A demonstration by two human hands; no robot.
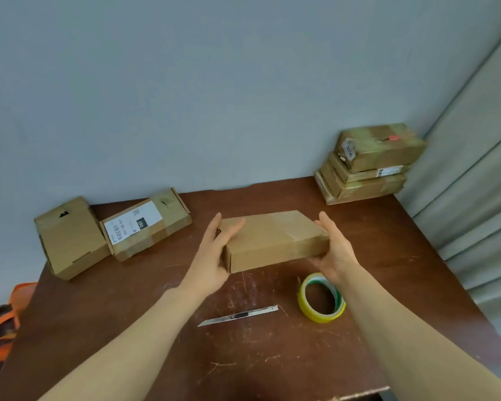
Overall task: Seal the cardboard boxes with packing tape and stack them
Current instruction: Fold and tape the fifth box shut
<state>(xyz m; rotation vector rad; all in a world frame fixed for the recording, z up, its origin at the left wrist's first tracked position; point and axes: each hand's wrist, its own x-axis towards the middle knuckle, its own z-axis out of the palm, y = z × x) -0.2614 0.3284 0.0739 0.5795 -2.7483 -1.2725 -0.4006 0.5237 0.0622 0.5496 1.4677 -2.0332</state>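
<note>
While the flat box (272,241) lay crosswise between both hands over the middle of the table (128,314), each grip was taken up with one of its short ends. The left hand (214,256) had its fingers laid over the top left corner and its thumb down the near corner. The right hand (334,253) stood against the right end, fingers pointing up past the top edge and thumb tucked under the near lower edge. Whether the box rested on the wood or hung just clear of it could not be told. A glossy band of tape crossed its top near the right end.

Nearer the person, just below the right wrist, a yellow tape roll (304,302) lay flat on the table. A slim knife (239,315) lay to its left, apart from it, with its blade tip pointing left.

At the far right corner a stack of boxes (370,166) stood against the wall (the top one carried a white label and a small red mark). At the far left two more boxes sat side by side: a plain box (70,238) and a labelled box (148,224). A pale curtain (475,183) hung along the right side.
</note>
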